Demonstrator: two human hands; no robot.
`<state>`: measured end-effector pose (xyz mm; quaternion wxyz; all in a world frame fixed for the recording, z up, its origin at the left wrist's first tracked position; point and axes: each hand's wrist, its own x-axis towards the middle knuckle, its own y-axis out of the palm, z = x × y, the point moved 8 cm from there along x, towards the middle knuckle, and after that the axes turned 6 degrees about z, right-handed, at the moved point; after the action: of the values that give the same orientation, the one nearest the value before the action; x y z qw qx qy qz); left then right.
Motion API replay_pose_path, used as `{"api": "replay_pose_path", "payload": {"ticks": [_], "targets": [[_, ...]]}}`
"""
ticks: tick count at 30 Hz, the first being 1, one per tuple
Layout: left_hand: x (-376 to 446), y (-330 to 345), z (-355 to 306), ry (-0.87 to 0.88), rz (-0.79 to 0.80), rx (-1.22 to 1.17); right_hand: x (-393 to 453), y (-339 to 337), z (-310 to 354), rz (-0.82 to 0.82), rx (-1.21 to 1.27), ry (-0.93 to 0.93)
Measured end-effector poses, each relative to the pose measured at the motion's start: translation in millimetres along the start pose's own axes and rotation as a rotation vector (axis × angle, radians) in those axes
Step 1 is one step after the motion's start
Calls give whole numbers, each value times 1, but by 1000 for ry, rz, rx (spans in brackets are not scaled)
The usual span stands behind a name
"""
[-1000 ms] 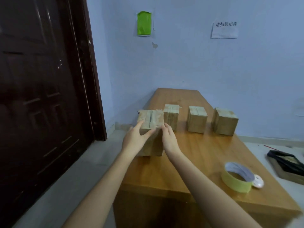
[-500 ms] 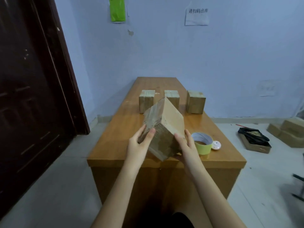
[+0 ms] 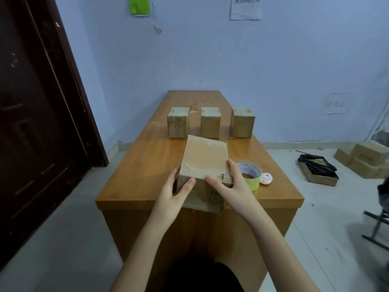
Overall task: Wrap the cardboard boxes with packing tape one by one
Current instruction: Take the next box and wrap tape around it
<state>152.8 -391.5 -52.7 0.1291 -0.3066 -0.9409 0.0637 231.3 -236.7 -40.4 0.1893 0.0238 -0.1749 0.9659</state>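
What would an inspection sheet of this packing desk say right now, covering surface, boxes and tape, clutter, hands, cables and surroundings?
Surface: wooden desk, worn patch near the far boxes.
Job's things: held box at the near edge; three boxes in a row behind; tape roll to its right.
Clutter: small pink round object beside the roll.
Grippers: left hand and right hand grip the held box's sides.
Cables: nothing seen.
Surroundings: dark door left; floor cartons and open tray right; wall notices.
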Motion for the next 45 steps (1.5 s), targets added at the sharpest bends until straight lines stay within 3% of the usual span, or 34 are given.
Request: {"api": "replay_pose_path", "payload": {"ticks": [8, 12, 15, 18, 21, 24, 34, 45], "targets": [[-9, -14, 7, -79, -88, 84, 1, 3, 2, 93, -122, -6], [-7, -13, -43, 191, -135, 481, -4, 3, 11, 123, -107, -68], [-1, 15, -75, 390, -49, 841, -9, -5, 13, 43, -145, -123], [2, 37, -77, 472, 73, 991, -22, -17, 22, -93, -164, -300], [2, 38, -74, 521, 84, 969, -36, -27, 30, -177, -244, -539], [2, 35, -74, 546, 67, 948, -40, -25, 28, -160, -376, -619], [4, 33, -75, 560, 54, 912, -35, -20, 31, -174, -584, -663], [4, 33, -69, 629, 51, 909, -31, -25, 25, -175, -369, -664]]}}
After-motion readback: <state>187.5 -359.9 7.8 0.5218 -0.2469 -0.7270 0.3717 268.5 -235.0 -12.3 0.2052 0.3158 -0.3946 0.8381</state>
